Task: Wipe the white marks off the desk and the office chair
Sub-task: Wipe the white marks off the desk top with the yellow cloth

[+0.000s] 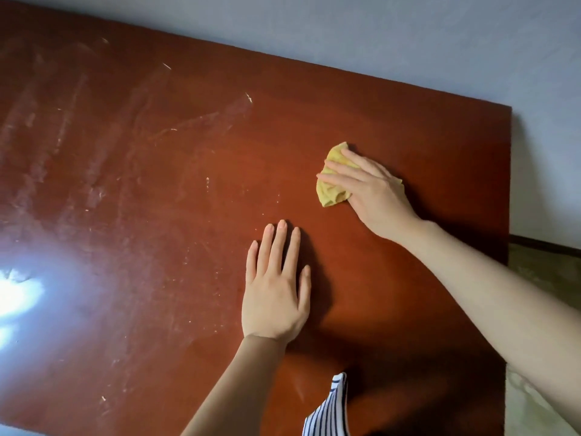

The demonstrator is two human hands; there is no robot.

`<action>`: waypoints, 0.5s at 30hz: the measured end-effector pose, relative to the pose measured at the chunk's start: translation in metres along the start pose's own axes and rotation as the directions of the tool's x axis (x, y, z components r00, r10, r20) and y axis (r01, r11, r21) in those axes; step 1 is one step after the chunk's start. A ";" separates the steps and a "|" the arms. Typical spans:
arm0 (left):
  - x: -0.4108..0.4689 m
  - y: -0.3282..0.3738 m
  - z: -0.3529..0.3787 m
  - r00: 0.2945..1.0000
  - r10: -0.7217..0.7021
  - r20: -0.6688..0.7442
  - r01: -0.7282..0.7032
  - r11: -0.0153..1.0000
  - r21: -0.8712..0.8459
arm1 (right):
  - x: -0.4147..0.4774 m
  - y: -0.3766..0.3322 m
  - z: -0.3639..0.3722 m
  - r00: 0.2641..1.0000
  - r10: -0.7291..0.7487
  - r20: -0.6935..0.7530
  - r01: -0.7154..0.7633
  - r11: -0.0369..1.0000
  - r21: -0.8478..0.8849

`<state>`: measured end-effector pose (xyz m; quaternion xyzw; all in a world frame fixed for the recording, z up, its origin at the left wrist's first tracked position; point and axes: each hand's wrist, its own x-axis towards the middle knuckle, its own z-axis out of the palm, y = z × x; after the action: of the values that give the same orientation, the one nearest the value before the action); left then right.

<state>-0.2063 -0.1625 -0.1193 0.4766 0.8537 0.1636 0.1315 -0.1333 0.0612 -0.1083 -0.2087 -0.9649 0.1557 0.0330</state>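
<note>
A reddish-brown desk (pixel 408 127) fills most of the view. White smears and scratches (pixel 94 190) cover its left half, while the right part looks plain. A crumpled yellow cloth (pixel 330 190) lies on the right part of the desk. My right hand (pixel 374 190) presses down on it with straight fingers spread over the cloth. My left hand (pixel 275 291) lies flat on the desk, palm down, fingers straight, below and left of the cloth and apart from it. No office chair is in view.
A pale blue-grey wall (pixel 408 36) runs behind the desk's far edge. The desk's right edge drops to a greenish floor (pixel 544 278). A bright light glare (pixel 15 294) sits on the desk at the left. A striped garment (pixel 330 410) shows at the bottom.
</note>
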 end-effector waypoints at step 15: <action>-0.002 -0.003 0.001 1.000 0.004 -0.024 -0.005 1.000 -0.029 | 0.016 -0.041 0.021 0.991 0.112 -0.077 -0.116 0.992 -0.052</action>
<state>-0.2068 -0.1652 -0.1215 0.4746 0.8517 0.1818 0.1279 -0.1665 0.0266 -0.1150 -0.2701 -0.9535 0.1223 0.0538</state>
